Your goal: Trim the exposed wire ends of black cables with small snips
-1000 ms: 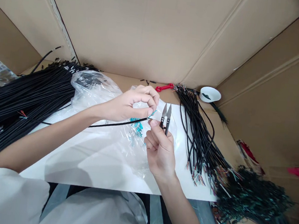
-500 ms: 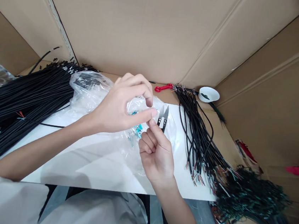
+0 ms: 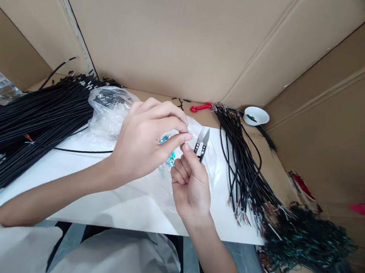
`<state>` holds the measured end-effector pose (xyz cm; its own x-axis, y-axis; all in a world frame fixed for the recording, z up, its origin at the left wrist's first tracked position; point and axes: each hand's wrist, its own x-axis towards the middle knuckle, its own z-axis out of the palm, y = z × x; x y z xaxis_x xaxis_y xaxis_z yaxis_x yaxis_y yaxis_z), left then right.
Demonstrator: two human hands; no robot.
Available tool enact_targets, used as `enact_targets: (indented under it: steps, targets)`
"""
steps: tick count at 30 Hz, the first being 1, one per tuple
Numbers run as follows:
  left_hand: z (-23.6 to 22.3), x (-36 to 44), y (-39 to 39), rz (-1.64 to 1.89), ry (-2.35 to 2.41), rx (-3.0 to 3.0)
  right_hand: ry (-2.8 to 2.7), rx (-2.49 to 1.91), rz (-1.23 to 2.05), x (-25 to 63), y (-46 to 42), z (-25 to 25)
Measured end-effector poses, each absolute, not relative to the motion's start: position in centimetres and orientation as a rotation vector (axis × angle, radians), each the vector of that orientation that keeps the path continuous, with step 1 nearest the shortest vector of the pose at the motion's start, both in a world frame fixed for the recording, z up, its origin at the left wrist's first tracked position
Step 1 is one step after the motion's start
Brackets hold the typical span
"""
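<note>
Light: bright, diffuse, source unseen | Shadows: soft, on board [image 3: 96, 208] | Glare: bag [image 3: 111, 114] highlights | Focus: snips [image 3: 201, 143] readable, far-right strands [image 3: 315, 237] softer | Edges: wide-angle stretch, upper-right corner black

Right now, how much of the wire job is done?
The cable bundle on the right, with coloured wire ends showing, looks done. The right hand holds the snips, its fingers close to those of the left hand; one black cable runs under the left arm, its other end hidden. The big black pile on the left is probably what's left, though I can't be sure.
</note>
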<state>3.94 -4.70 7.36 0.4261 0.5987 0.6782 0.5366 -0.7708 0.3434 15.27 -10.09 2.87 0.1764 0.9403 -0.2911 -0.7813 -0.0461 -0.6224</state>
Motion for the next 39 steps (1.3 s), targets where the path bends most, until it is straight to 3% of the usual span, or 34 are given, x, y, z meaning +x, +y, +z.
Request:
enact_targets:
  steps: [9,17,29,39]
  targets:
    - [7.0,2.8,-4.7,1.339,0.986,2.237,-0.356,-0.847,1.315,14.5,-10.1,3.1]
    - [6.7,0.4,-3.2,1.233,0.921,2.182,-0.347,-0.820,1.460,14.7,-9.8,3.2]
    - [11.1,-1.5,-0.4,0.734,0.514,2.859,-0.438,-0.837,1.488,15.0,-9.7,3.5]
    - [13.6,-0.3,-0.3,0.442,0.499,2.940,-0.461,-0.880,1.470,15.1,-9.5,3.5]
